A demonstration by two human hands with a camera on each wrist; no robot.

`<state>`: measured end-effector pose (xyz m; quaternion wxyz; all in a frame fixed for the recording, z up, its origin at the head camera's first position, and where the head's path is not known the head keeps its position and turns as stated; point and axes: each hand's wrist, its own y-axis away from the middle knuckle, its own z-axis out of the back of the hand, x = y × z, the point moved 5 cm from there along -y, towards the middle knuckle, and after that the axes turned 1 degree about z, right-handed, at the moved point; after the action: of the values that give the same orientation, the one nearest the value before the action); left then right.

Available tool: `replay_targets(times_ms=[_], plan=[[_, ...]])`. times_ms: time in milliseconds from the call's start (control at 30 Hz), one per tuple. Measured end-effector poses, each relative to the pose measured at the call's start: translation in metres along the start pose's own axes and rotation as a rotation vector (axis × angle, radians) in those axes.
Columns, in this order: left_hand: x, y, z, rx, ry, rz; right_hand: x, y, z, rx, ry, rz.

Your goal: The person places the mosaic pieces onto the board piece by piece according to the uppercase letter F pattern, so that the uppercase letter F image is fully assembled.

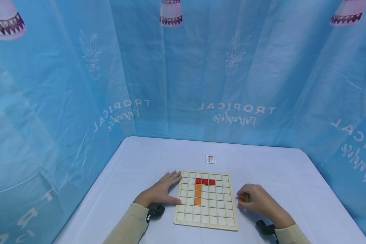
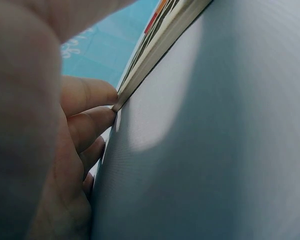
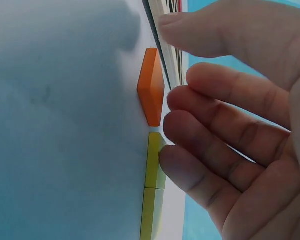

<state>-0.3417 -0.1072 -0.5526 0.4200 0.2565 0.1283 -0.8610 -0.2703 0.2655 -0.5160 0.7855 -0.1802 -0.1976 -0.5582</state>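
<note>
A wooden grid board [image 1: 205,226] lies on the white table. Three red tiles [image 1: 205,181] sit in a row on it, with three orange tiles [image 1: 198,194] in a column below the leftmost red one. My left hand [image 1: 160,191] rests with spread fingers against the board's left edge. Right of the board, my right hand [image 1: 256,200] hovers over loose tiles, thumb and fingers apart. In the right wrist view a loose orange tile [image 3: 151,89] lies beside the fingertips, and two yellow tiles [image 3: 153,162] follow in line, partly covered by a finger.
A small printed card [image 1: 210,159] with a coloured grid pattern lies behind the board. Blue curtains [image 1: 183,74] hang around the table's back and sides. A black wrist camera [image 1: 155,211] is strapped at the left wrist, another [image 1: 264,227] at the right.
</note>
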Motion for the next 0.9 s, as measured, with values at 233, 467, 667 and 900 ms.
replay_targets(times_ms=[233, 467, 667, 900], plan=[[-0.0008, 0.0005, 0.0004, -0.002, -0.006, -0.002, 0.0, 0.0003, -0.0019, 0.013, 0.036, 0.013], [0.0005, -0.0008, 0.0005, -0.008, 0.002, -0.021, 0.0004, -0.0024, -0.0046, 0.019, 0.053, -0.085], [0.0005, -0.0018, 0.0004, -0.004, 0.0, -0.022, 0.0028, -0.0025, -0.0056, -0.002, 0.067, -0.105], [0.0007, -0.0024, 0.0005, 0.0, 0.005, -0.017, 0.0029, -0.0026, -0.0076, -0.015, 0.068, -0.104]])
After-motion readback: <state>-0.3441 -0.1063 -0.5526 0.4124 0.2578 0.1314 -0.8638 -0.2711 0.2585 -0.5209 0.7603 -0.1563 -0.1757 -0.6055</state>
